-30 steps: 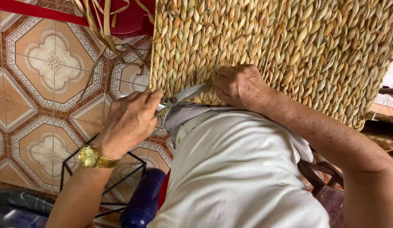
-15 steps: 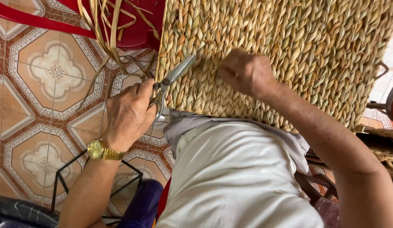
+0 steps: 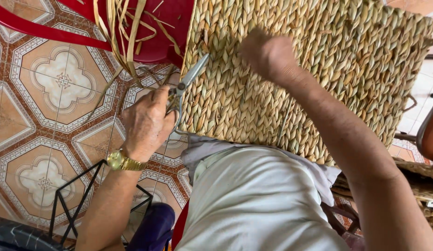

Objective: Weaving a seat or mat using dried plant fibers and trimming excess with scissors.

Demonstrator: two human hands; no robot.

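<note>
Left hand point(image 3: 146, 122): fingers clamped on scissors point(image 3: 186, 86), blades closed, tips pointing up and away from the knuckles onto the woven straw panel point(image 3: 318, 69). Gold wristwatch point(image 3: 121, 161) at the wrist. Right hand point(image 3: 267, 53): fingers curled together, pressed against the weave; whether they pinch a strand, cannot tell. Panel rests on the lap. Beyond the left fingers, loose straw strips point(image 3: 125, 32) hang over a red plastic chair point(image 3: 151, 28); patterned tiled floor point(image 3: 49, 93) beneath.
</note>
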